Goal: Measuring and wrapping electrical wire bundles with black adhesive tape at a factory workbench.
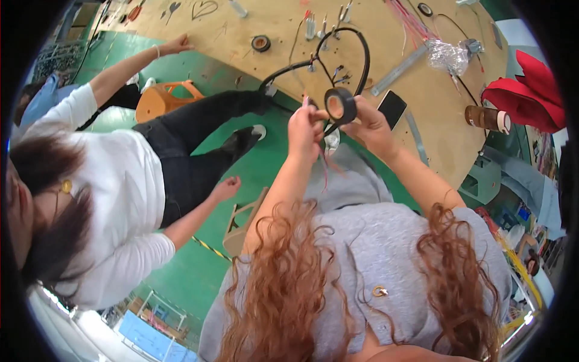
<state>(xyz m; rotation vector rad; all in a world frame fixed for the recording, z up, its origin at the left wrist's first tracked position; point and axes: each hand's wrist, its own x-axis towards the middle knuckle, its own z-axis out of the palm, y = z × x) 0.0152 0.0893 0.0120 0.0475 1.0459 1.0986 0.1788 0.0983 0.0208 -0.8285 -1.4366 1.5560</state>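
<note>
In my right hand (pixel 373 128) is a roll of black electrical tape (pixel 348 104), held at the table's near edge with its hole turned toward me. Close beside it, my left hand (pixel 304 134) is closed around thin pinkish wires (pixel 325 172), whose ends hang below the fist. The left fingertips come near the tape roll, and I cannot tell whether a strip runs between the hands. Just beyond both hands, a black wrapped cable harness (pixel 365 51) loops across the wooden board, with branches and small connectors (pixel 342 75).
On the wooden table (pixel 241 75) lie another tape roll (pixel 260 43), a phone (pixel 392 108), a metal ruler (pixel 399 71) and crumpled clear plastic (pixel 447 57). Upright pegs (pixel 310 27) stand at the back. A brown-labelled bottle (pixel 487 119) is at right. A co-worker (pixel 114 175) stands at left by an orange stool (pixel 163 101).
</note>
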